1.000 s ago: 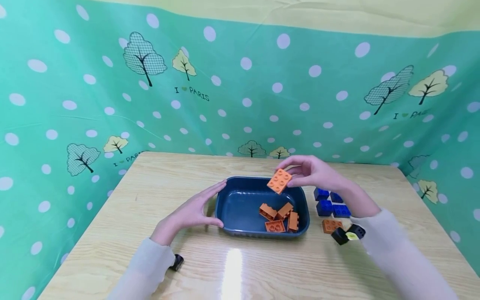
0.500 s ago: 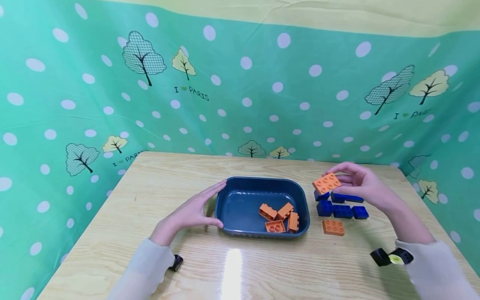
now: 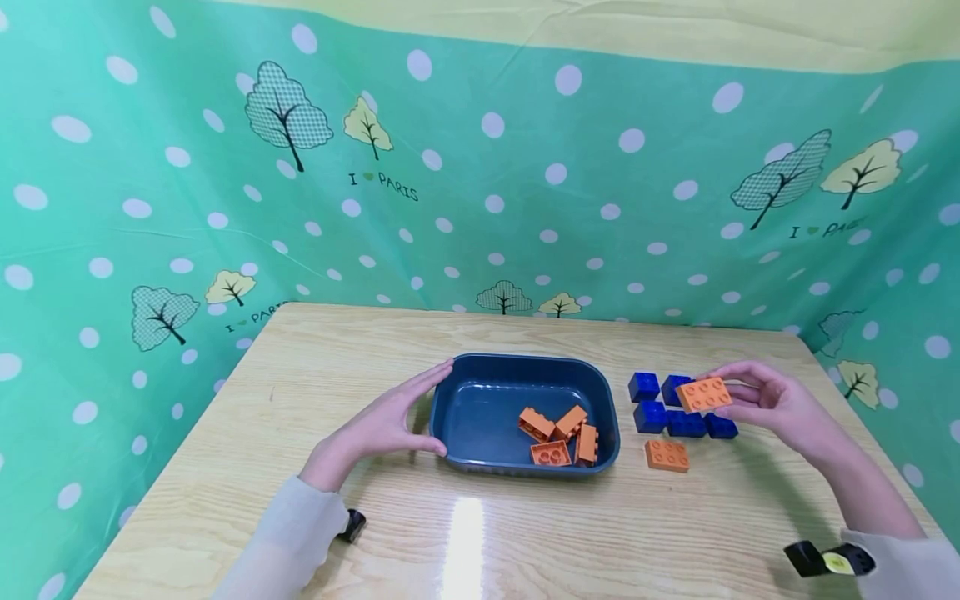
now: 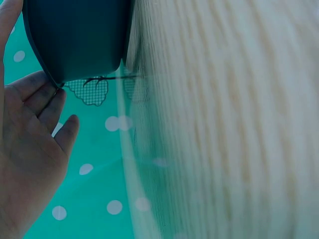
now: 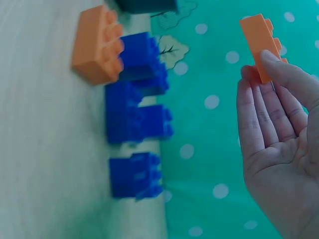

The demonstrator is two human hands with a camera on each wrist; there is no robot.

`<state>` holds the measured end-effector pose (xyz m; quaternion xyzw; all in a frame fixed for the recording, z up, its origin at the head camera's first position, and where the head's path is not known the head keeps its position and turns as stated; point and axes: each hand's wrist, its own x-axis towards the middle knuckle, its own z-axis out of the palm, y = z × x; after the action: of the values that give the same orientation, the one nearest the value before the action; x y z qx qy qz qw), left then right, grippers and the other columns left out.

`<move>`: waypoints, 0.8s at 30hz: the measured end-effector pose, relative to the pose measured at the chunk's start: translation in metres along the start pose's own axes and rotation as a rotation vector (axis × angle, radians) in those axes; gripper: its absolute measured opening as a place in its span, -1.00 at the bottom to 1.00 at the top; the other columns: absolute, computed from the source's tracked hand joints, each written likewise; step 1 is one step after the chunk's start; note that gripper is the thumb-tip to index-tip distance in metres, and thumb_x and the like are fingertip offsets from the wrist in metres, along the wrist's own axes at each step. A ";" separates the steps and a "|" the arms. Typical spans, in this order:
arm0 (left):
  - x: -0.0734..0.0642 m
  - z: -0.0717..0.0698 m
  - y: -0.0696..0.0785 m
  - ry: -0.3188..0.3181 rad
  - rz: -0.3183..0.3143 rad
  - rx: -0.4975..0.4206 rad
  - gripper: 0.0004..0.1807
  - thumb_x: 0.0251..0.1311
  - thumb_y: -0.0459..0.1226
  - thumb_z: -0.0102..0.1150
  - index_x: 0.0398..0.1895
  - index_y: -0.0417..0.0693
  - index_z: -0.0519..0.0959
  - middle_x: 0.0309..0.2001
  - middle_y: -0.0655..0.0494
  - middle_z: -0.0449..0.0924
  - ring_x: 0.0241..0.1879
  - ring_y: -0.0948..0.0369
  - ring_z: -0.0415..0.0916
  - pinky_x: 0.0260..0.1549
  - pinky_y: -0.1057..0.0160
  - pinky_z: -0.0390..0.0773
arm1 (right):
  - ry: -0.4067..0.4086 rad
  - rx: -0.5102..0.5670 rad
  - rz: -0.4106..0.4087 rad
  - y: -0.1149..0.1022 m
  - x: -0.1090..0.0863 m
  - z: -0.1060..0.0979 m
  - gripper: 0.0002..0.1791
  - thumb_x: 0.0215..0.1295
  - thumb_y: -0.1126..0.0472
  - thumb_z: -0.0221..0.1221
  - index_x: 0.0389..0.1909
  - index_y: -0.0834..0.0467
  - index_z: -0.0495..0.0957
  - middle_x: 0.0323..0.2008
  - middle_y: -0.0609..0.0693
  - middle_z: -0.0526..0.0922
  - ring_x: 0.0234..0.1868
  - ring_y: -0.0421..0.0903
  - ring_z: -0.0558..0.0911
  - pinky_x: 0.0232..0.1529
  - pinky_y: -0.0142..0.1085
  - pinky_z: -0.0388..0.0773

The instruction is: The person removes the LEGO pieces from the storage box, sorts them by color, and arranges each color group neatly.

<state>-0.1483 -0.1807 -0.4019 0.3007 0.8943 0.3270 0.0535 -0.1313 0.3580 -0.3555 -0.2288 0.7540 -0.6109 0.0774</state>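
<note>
My right hand (image 3: 780, 408) pinches an orange toy brick (image 3: 703, 395) between thumb and fingers, studs showing, above the blue bricks at the right of the table. In the right wrist view the thumb presses one side of this brick (image 5: 257, 47). My left hand (image 3: 375, 425) touches the left end of a dark blue rectangular tub (image 3: 480, 468), its fingers at the back corner and its thumb at the front corner. In the left wrist view the fingertips meet the wall of the tub (image 4: 84, 45). Several orange bricks (image 3: 551, 453) lie in the tub's right half.
Several blue bricks (image 3: 649, 417) stand in two rows right of the tub, some partly behind the held brick. Another orange brick (image 3: 667, 456) lies in front of them on the wooden table (image 3: 337, 350). A green dotted cloth (image 3: 487, 167) hangs behind and at the sides.
My right hand has carried the orange brick from above the tub rightward and lower, over the blue bricks. The left hand and the tub have stayed in place.
</note>
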 end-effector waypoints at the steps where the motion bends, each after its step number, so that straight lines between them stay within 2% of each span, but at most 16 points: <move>1: 0.000 0.000 0.000 0.001 -0.001 0.000 0.24 -0.14 0.08 0.56 0.60 0.04 0.04 0.62 0.16 -0.05 0.57 -0.03 0.03 0.44 -0.24 0.20 | 0.007 -0.002 0.010 0.003 -0.003 -0.001 -0.53 0.31 0.63 0.05 0.16 0.19 0.45 0.07 -0.23 0.67 0.03 -0.34 0.69 -0.10 -0.48 0.69; 7: 0.000 0.000 0.000 0.004 -0.003 -0.001 0.25 -0.14 0.09 0.56 0.60 0.05 0.03 0.62 0.14 -0.05 0.56 -0.05 0.03 0.43 -0.27 0.21 | 0.053 -0.050 0.063 0.021 -0.018 -0.005 -0.54 0.30 0.60 0.09 0.14 0.15 0.46 0.02 -0.24 0.67 0.02 -0.39 0.68 -0.13 -0.49 0.69; 17: -0.001 0.001 -0.001 0.009 0.003 0.000 0.23 -0.13 0.10 0.54 0.60 0.08 0.03 0.62 0.15 -0.04 0.56 -0.04 0.04 0.42 -0.27 0.22 | 0.102 -0.177 0.096 0.038 -0.033 -0.007 -0.60 0.27 0.55 0.17 0.08 0.17 0.49 -0.07 -0.32 0.70 -0.04 -0.42 0.68 -0.08 -0.53 0.66; 24: 0.000 0.001 -0.002 0.011 0.009 0.006 0.23 -0.13 0.11 0.54 0.60 0.08 0.03 0.62 0.15 -0.04 0.56 -0.03 0.04 0.42 -0.26 0.22 | 0.104 -0.211 0.110 0.050 -0.041 -0.008 -0.60 0.21 0.57 0.21 0.06 0.28 0.48 -0.10 -0.31 0.71 -0.07 -0.41 0.68 -0.08 -0.55 0.64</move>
<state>-0.1489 -0.1818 -0.4044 0.3032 0.8941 0.3263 0.0464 -0.1108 0.3903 -0.4081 -0.1623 0.8284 -0.5341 0.0470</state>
